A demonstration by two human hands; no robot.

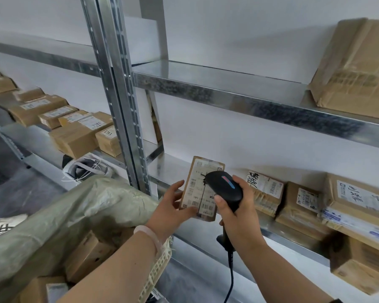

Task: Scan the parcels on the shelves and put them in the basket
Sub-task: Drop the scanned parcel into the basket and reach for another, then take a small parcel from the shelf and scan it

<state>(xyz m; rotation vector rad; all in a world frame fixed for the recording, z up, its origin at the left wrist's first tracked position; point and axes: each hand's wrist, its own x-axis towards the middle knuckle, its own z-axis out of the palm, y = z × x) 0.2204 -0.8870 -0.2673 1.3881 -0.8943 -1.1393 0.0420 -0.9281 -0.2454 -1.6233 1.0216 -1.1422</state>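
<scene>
L hand [173, 203] holds a small parcel [195, 193] upright, label twd cam, over front edge of lower shelf [169, 167]. R hand [239, 208] grips black scanner [225, 188], its head at the label. Basket [160, 265] sits under L forearm, boxes inside.

Shelf [228, 99] galvanised metal, mottled dull sheen; parcel [197, 189] matt brown cardboard under glossy tape, white paper label; scanner [225, 189] smooth, faintly glossy black plastic; basket [160, 265] cream plastic lattice; sack [64, 206] crinkled pale-green plastic.
</scene>
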